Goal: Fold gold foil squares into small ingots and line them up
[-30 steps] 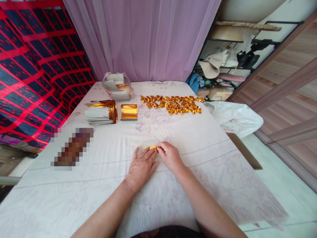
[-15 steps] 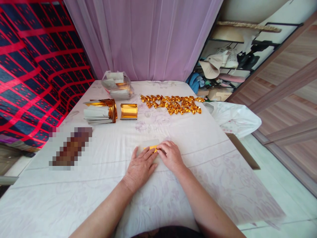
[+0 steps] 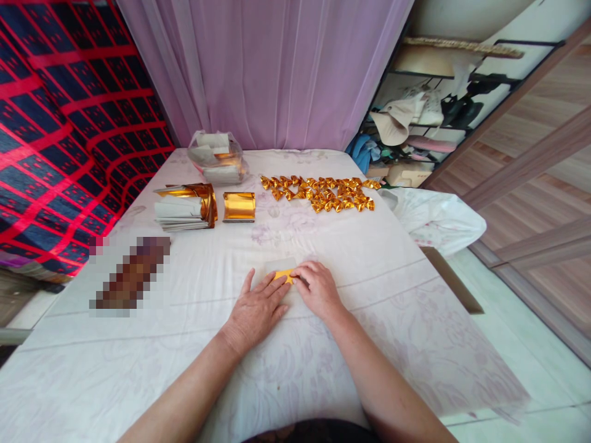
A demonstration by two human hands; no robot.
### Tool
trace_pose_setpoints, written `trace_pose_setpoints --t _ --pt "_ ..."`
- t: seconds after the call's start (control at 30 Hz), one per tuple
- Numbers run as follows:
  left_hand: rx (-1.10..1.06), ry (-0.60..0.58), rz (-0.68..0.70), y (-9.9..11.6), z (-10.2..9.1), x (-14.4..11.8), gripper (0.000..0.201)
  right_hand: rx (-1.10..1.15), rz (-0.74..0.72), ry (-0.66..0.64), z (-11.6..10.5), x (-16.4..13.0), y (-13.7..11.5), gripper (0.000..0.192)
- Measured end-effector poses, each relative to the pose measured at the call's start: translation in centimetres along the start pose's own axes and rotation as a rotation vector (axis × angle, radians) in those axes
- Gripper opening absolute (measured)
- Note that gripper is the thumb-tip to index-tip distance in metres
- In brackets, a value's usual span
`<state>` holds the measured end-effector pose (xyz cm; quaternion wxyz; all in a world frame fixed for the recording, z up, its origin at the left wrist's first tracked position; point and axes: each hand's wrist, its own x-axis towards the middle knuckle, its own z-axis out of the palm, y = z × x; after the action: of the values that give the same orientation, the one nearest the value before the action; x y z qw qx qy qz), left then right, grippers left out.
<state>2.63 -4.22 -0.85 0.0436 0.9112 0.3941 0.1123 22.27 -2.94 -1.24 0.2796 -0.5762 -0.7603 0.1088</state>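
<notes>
One partly folded gold sheet [image 3: 283, 274] lies on the tabletop [image 3: 295, 375] under the flat, spread fingers of the left hand [image 3: 253, 312]; the fingers of the right hand [image 3: 319, 288] pinch its right edge. Rows of folded pieces [image 3: 329, 194] at 1 o'clock appear finished, while the fanned stack [image 3: 179, 213] at 10 and gold stack [image 3: 239, 206] at 11 look unworked; no writing is legible.

Paper [image 3: 284, 274] on table [image 3: 295, 369], stack [image 3: 182, 210] behind-left

A free strip of counter [image 3: 221, 261] parts the hands [image 3: 256, 312] from the bag [image 3: 217, 157], stack [image 3: 180, 210], sheets [image 3: 239, 205] and foil pieces [image 3: 329, 194] toward its far edge; its near right corner is open.
</notes>
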Motion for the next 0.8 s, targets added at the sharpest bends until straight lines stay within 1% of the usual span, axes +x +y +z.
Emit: trace_pose_setpoints --t 0.23,0.47,0.8 --pt "0.007 0.000 0.004 -0.9 -0.4 -0.6 0.041 0.010 0.011 -0.005 -0.3 0.1 -0.2 0.013" --pt "0.018 0.026 -0.002 -1.6 -0.7 -1.4 0.040 0.017 0.012 -0.004 -0.2 0.1 0.0 0.013" --pt "0.070 0.082 0.028 -2.6 -1.2 -2.4 0.039 0.019 -0.014 0.016 0.1 0.1 0.3 0.014"
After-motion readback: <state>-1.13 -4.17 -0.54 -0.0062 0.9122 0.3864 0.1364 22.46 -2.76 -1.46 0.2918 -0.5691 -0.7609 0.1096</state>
